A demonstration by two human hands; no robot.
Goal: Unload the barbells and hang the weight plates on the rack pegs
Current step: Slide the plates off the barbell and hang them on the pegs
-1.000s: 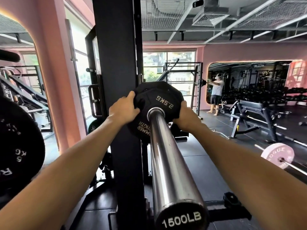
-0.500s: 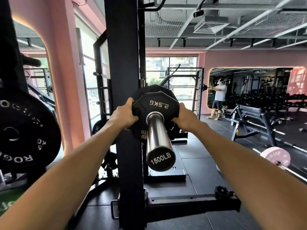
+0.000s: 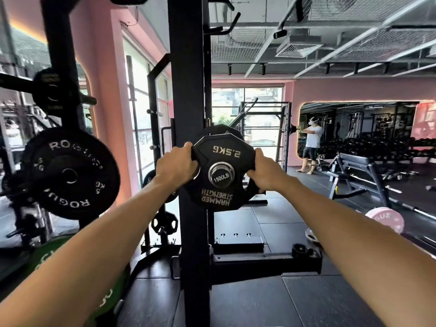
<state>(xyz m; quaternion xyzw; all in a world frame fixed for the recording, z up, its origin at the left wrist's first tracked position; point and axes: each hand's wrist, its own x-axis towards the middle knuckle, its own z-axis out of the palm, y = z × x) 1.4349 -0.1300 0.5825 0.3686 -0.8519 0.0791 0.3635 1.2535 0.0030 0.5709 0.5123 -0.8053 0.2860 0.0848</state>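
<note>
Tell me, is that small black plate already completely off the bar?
No: the 2.5KG plate still rings the bar's end cap, with the left hand and right hand gripping its edges.

We saw that the small black twelve-sided 2.5 kg plate [image 3: 221, 172] had a matt, rubbery coat with raised gold lettering. The barbell sleeve end [image 3: 221, 174] through its hole was polished, chrome-like metal, its cap a duller black face with white print. The black square rack upright [image 3: 191, 161] looked like painted steel with a dull satin finish. The round black 5 kg plate [image 3: 70, 173] on the left had a smooth matt face and white lettering. The dark floor tiles [image 3: 271, 303] looked like rubber, faintly sheened. The pale pink plate [image 3: 384, 220] looked smooth and matt.
</note>
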